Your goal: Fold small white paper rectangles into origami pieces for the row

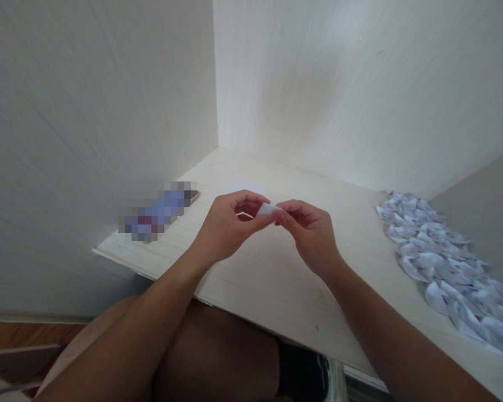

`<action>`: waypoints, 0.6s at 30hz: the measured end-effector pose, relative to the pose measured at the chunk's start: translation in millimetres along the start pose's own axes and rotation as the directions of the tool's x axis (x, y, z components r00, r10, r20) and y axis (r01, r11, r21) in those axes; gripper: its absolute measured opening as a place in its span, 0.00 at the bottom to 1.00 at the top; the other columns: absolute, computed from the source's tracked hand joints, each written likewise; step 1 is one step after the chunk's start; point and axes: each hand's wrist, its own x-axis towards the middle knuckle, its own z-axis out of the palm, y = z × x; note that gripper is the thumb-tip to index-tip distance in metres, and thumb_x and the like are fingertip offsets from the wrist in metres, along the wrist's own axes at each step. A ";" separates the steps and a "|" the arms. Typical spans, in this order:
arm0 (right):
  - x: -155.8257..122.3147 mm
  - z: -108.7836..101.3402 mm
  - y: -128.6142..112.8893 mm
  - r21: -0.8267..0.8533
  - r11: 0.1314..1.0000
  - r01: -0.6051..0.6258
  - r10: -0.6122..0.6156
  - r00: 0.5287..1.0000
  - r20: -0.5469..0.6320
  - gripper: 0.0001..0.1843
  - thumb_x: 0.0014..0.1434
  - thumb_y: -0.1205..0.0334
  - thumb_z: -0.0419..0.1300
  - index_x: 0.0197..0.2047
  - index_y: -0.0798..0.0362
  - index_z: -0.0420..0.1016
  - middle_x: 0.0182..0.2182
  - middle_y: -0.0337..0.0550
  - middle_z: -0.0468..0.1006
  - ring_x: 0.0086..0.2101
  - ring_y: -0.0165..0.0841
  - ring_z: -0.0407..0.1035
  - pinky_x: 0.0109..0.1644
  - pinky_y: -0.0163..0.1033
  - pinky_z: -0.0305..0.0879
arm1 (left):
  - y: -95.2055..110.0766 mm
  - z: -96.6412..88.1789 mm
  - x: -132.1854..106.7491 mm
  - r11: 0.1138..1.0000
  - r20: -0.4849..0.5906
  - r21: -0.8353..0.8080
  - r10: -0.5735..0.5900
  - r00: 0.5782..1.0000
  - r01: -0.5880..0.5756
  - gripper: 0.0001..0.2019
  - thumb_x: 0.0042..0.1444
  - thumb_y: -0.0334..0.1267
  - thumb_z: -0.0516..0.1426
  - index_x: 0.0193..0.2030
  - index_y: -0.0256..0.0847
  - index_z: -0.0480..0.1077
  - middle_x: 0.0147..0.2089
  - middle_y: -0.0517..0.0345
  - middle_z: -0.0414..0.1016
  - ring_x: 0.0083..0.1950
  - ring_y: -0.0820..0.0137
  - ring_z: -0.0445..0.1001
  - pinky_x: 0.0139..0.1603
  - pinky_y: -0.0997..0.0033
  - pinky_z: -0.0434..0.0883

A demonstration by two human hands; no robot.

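Note:
A small folded piece of white paper [265, 209] is held just above the middle of the tabletop. My left hand [232, 223] pinches its left side between thumb and fingers. On the other side, my right hand [308, 226] grips the paper's right end with thumb and forefinger. Both hands nearly meet at the paper, and the fingertips hide part of it. Its exact folded shape is too small to make out.
Many folded white paper pieces [436, 245] lie in rows along the right of the white table [251, 285]. A phone-like object [163, 212], its screen blurred, lies at the left wall. Pale panels [318, 84] enclose the table's back and sides.

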 end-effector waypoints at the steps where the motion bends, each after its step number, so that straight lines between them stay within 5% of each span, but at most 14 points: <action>1: -0.3 0.7 0.3 -0.004 1.000 -0.008 0.008 1.000 -0.002 0.12 0.55 0.50 0.74 0.32 0.49 0.83 0.29 0.38 0.83 0.32 0.32 0.76 0.43 0.42 0.77 | -1.2 -0.8 0.7 1.000 -0.018 -0.001 0.011 1.000 -0.011 0.13 0.48 0.40 0.73 0.39 0.39 0.81 0.36 0.53 0.84 0.36 0.67 0.81 0.37 0.69 0.77; 11: -3.1 1.4 5.4 0.032 0.995 -0.095 0.093 0.994 0.053 0.14 0.58 0.50 0.73 0.34 0.52 0.82 0.29 0.41 0.83 0.31 0.30 0.76 0.39 0.39 0.74 | -5.7 -3.9 3.7 0.982 -0.035 -0.166 -0.103 0.994 0.096 0.16 0.41 0.37 0.75 0.36 0.36 0.79 0.32 0.55 0.85 0.31 0.68 0.82 0.35 0.70 0.79; 18: -2.0 2.6 6.6 0.129 0.981 -0.146 0.139 0.989 0.058 0.13 0.50 0.55 0.78 0.32 0.51 0.83 0.28 0.38 0.83 0.30 0.29 0.76 0.41 0.39 0.76 | -8.5 -6.3 2.6 0.974 -0.045 -0.179 -0.148 0.988 0.137 0.16 0.41 0.37 0.76 0.37 0.36 0.80 0.31 0.56 0.85 0.31 0.68 0.82 0.33 0.70 0.80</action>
